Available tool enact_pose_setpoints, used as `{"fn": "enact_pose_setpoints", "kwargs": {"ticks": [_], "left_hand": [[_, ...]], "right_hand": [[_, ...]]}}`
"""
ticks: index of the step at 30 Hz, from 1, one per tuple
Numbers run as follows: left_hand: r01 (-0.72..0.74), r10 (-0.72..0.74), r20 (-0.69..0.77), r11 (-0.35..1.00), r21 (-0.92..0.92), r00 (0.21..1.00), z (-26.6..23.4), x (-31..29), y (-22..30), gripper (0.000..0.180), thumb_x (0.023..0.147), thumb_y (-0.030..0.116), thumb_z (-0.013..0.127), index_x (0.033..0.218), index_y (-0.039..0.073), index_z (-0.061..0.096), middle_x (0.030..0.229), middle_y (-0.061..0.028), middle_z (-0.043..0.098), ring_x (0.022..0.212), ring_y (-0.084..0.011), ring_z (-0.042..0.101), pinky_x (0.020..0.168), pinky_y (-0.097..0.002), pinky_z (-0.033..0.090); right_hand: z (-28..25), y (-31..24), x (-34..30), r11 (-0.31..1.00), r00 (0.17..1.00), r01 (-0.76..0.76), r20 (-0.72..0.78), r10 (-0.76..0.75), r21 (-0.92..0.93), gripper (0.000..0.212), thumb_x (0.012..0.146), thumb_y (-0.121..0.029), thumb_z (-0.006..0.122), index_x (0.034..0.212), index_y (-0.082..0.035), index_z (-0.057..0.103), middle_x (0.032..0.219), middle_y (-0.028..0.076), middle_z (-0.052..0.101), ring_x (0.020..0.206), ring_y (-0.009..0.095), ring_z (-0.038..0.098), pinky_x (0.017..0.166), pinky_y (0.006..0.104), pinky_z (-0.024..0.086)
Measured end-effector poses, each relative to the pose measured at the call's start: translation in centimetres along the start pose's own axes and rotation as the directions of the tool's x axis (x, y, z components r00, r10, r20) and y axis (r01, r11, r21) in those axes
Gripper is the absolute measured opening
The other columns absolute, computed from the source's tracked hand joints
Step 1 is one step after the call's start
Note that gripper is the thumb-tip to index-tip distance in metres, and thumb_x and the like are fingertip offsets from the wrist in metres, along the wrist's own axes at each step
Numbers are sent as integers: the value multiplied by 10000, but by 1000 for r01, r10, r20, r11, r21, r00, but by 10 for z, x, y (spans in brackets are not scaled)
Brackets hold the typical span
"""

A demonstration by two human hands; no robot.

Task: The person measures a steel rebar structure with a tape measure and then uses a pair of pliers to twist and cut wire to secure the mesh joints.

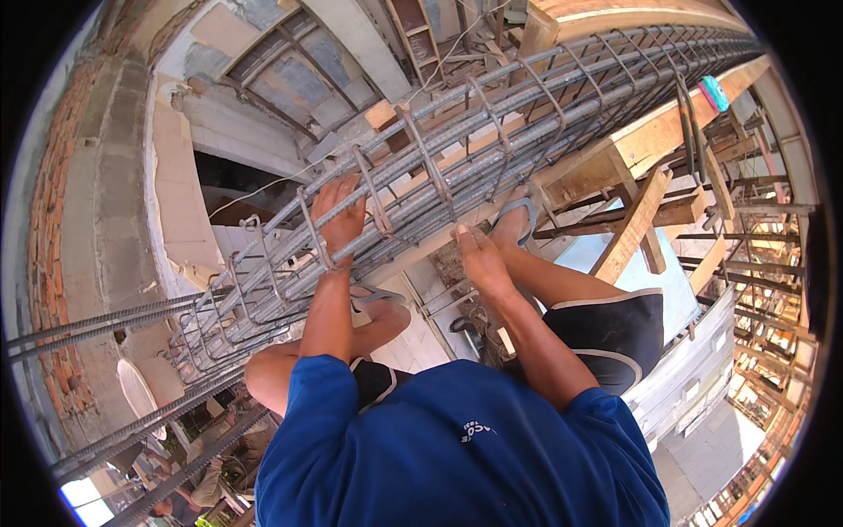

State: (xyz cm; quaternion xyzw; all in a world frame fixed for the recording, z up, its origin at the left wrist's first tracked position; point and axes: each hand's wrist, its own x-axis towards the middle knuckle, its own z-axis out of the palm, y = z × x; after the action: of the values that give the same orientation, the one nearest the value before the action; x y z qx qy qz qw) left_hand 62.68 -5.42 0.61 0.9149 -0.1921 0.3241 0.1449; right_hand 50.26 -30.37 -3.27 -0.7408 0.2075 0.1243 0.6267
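Observation:
A long cage of ribbed steel bars and square stirrups (430, 158) runs diagonally from lower left to upper right in front of me. My left hand (338, 215) reaches in among its bars near a stirrup, fingers curled at a lengthwise bar and partly hidden by the steel. Just below the cage's near side, my right hand (481, 260) is closed with the thumb uppermost. Whatever it may be pinching is too small to make out. My sandalled feet (518, 215) are set against the cage's near side, one beside each hand.
Timber beams (641, 136) lie along the cage at right, with a loose wooden brace (630, 224) below. Dark metal handles (687, 123) hang near a teal-and-pink item (714, 93). Loose long bars (167, 408) cross at lower left, above a lower level where a person (180, 507) shows.

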Motion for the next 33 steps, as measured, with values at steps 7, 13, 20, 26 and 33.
{"fn": "enact_pose_setpoints", "kwargs": {"ticks": [7, 13, 20, 26, 33], "left_hand": [[-7, 15, 43, 984, -176, 999, 5, 18, 16, 323, 731, 110, 799, 1037, 90, 697, 942, -110, 680, 886, -310, 659, 782, -431, 531], [52, -49, 29, 991, -121, 998, 3, 2, 4, 281, 775, 145, 757, 1038, 72, 692, 972, -100, 688, 908, -305, 665, 800, -424, 531], [42, -29, 83, 987, -152, 996, 12, 9, 3, 252, 826, 205, 742, 1031, 68, 693, 981, -88, 693, 936, -282, 673, 819, -414, 513], [108, -98, 200, 993, -41, 975, 20, 21, 19, 247, 833, 214, 712, 1043, 85, 687, 1065, -108, 690, 998, -302, 652, 845, -422, 478], [-5, -1, 186, 1000, 31, 983, 39, 3, 9, 252, 909, 200, 678, 1124, 68, 676, 851, -165, 658, 712, -375, 630, 651, -490, 481]], "right_hand": [[-56, -85, 80, 832, 945, -316, 231, 232, 456, 335, 1039, -379, 509, 1133, -90, 649, 647, -31, 441, 491, 71, 369, 396, 245, 264], [-27, -54, 159, 874, 966, -148, 257, 28, 463, 330, 1029, -349, 542, 1158, -65, 652, 726, -5, 509, 530, 80, 395, 401, 242, 272], [-4, -71, 153, 714, 923, -168, 364, -129, 680, 442, 1046, -259, 537, 1452, -92, 485, 817, -7, 488, 558, 82, 393, 414, 218, 315], [10, -57, 160, 700, 975, -125, 219, -46, 703, 396, 982, -156, 592, 1371, -87, 558, 672, -30, 452, 555, 68, 422, 446, 204, 340], [10, -52, 155, 588, 954, -116, 254, -157, 800, 413, 994, -274, 650, 1359, -91, 588, 814, -61, 509, 606, 38, 398, 514, 222, 360]]}}
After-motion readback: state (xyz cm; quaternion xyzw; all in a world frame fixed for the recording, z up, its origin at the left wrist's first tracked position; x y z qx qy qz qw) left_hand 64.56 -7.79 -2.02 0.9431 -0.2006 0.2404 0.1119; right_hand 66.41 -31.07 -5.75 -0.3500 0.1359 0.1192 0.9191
